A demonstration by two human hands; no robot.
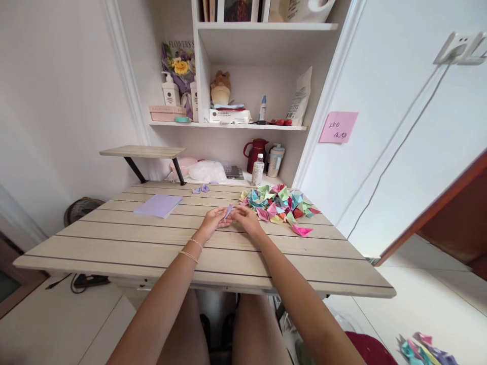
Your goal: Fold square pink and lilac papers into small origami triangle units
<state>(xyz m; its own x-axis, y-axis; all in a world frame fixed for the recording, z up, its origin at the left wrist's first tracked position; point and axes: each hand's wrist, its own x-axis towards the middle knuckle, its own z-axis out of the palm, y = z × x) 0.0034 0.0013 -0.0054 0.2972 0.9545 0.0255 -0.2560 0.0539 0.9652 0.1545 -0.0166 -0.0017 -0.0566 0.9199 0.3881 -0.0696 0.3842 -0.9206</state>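
Observation:
A small folded piece of purple paper [228, 211] is held between my two hands, above the middle of the wooden desk. My left hand [213, 221] grips its left side, fingers wrapped round it. From the right, the fingertips of my right hand [245, 218] pinch it. Just right of my hands lies a heap of folded paper boats [279, 203] in many colours, with a pink boat [302, 230] at its near edge. Two small purple folded pieces [201, 189] sit farther back. On the left of the desk is a stack of purple paper sheets [158, 205].
A small raised shelf [142, 151] stands at the desk's back left. A white-capped bottle [257, 170], a red jug [255, 153] and a light cup [275, 160] are behind the heap. More folded paper [424, 350] lies at the lower right, below desk height.

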